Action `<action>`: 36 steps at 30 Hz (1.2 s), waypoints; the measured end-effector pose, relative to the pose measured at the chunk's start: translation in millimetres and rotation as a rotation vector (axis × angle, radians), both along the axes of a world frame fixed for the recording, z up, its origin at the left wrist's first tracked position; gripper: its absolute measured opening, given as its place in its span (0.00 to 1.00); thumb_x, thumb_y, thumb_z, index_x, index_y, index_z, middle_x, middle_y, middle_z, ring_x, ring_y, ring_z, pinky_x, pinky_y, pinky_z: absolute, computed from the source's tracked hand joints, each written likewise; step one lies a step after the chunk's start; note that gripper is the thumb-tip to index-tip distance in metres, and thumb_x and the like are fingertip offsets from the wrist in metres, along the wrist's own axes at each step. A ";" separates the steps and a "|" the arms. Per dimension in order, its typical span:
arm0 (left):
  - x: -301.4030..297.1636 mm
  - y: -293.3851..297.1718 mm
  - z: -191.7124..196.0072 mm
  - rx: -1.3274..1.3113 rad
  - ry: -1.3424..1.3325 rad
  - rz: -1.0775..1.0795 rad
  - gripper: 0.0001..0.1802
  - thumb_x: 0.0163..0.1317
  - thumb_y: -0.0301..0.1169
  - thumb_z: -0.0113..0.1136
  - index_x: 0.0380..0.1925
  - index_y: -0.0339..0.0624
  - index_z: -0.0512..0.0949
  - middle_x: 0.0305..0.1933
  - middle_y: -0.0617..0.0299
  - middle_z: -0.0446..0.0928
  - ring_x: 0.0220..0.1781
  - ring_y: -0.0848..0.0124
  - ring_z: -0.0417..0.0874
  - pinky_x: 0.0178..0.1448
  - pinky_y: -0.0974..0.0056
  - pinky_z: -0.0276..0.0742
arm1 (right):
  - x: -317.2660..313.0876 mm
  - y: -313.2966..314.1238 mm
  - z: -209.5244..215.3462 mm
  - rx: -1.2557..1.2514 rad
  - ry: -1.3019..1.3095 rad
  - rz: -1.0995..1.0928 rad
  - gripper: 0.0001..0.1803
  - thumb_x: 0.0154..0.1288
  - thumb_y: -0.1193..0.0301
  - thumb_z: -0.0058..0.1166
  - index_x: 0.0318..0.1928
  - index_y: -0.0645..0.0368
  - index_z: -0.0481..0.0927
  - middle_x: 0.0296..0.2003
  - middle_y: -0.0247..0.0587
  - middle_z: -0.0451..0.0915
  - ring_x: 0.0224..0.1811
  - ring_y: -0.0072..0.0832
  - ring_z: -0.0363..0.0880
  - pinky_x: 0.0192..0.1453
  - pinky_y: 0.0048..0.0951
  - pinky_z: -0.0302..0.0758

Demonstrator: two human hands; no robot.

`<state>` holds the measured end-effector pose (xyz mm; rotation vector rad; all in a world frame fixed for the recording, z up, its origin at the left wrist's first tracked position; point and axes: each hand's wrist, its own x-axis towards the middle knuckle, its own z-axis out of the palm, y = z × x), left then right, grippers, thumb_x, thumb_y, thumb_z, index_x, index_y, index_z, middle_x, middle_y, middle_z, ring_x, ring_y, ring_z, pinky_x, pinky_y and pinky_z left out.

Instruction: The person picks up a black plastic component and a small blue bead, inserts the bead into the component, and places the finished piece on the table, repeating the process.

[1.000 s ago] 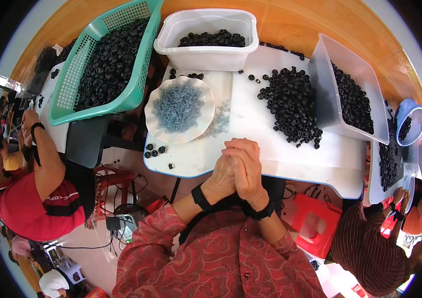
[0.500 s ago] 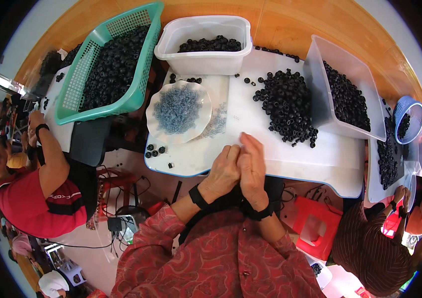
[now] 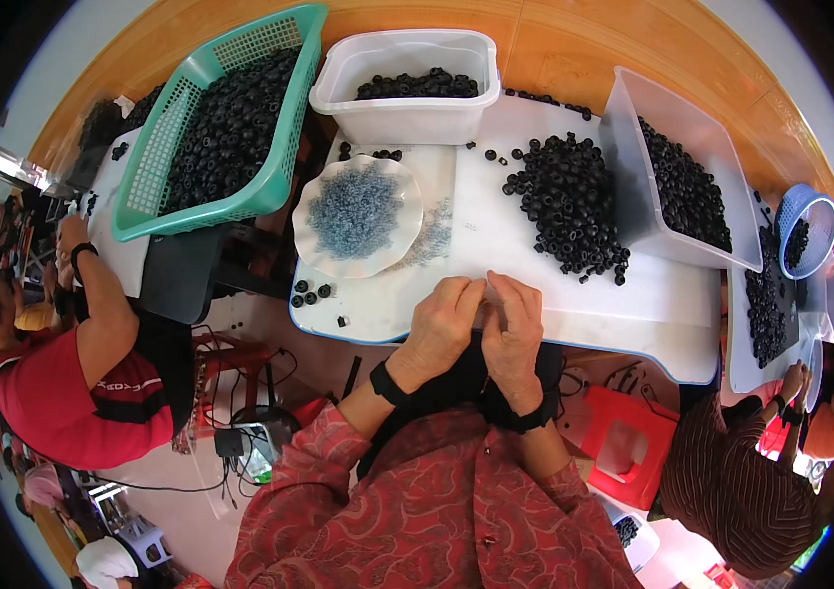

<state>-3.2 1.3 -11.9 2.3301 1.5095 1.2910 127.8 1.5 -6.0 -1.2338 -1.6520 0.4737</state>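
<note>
My left hand (image 3: 443,325) and my right hand (image 3: 512,342) meet at the front edge of the white table (image 3: 648,319). The fingers of both are bent and closed, their tips nearly together; whatever they may hold is hidden. Beyond my left hand stands a white wavy-edged plate (image 3: 310,236) heaped with tiny translucent blue-grey pieces (image 3: 353,209). A loose pile of small black ring-shaped parts (image 3: 569,201) lies beyond my right hand.
A green basket (image 3: 285,162) and a white tub (image 3: 407,120) of black parts stand at the back left and middle. At right is a clear bin (image 3: 643,211), also with black parts. Co-workers sit left, in a red shirt (image 3: 74,393), and right, in a striped top (image 3: 731,481).
My hands have turned from pressed together with fingers extended to bent fingers meeting at the tips. The right fingers have curled down, and the hands have a small gap between them.
</note>
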 end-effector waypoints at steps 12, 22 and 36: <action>0.3 -0.7 1.4 -0.124 -0.165 0.026 0.14 0.60 0.19 0.63 0.47 0.37 0.81 0.42 0.52 0.81 0.40 0.55 0.85 0.41 0.58 0.84 | 0.6 4.1 -7.2 0.013 -0.045 0.004 0.30 0.51 0.90 0.62 0.56 0.58 0.82 0.40 0.43 0.84 0.46 0.39 0.80 0.48 0.34 0.81; -0.1 -2.3 1.3 -0.127 -0.207 0.015 0.20 0.57 0.16 0.61 0.51 0.33 0.79 0.41 0.53 0.76 0.39 0.55 0.83 0.39 0.58 0.82 | 0.8 7.4 -3.5 -0.049 0.020 0.024 0.26 0.50 0.90 0.59 0.52 0.60 0.81 0.35 0.40 0.85 0.44 0.39 0.79 0.46 0.36 0.80; -7.5 1.1 8.2 -0.179 -0.317 -0.027 0.12 0.59 0.17 0.64 0.43 0.36 0.82 0.39 0.53 0.81 0.35 0.56 0.85 0.38 0.60 0.81 | -5.1 7.0 -12.8 -0.114 0.178 -0.013 0.26 0.53 0.89 0.60 0.55 0.61 0.79 0.35 0.39 0.86 0.41 0.38 0.80 0.46 0.34 0.79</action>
